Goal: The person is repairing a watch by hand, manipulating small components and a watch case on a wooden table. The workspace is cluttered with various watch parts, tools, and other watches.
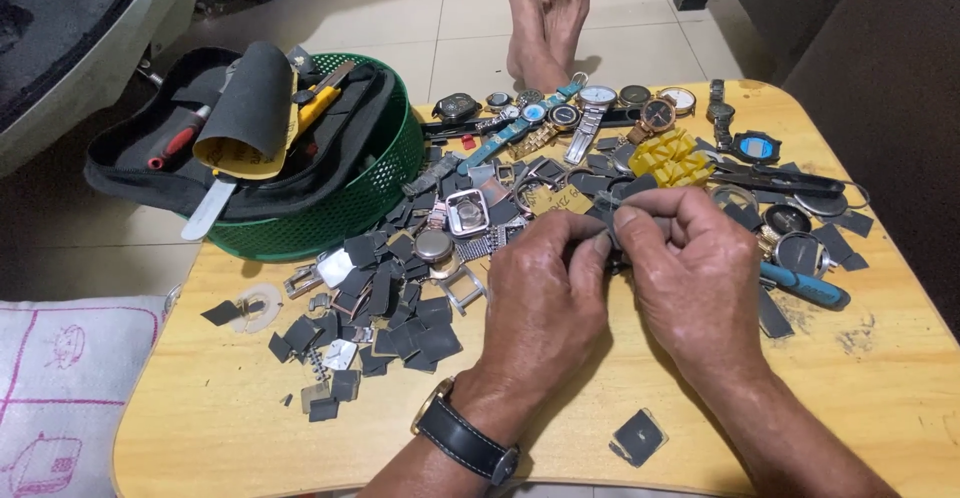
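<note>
My left hand [545, 293] and my right hand [695, 278] meet over the middle of a small wooden table [240, 428]. Both pinch a small dark piece [612, 243] between thumbs and fingertips; most of it is hidden by the fingers. A black-strapped wristwatch [465, 438] sits on my left wrist. A heap of small dark grey squares [395, 303] and metal watch cases [465, 213] lies left of the hands. One loose dark square [638, 436] rests near the front edge.
A row of wristwatches [585, 108] lines the far edge beside a yellow plastic block [672, 158]. A blue-handled tool [805, 288] lies at right. A green basket [350, 208] holding a black tool pouch stands at left. Bare feet [545, 13] rest on the tiled floor beyond.
</note>
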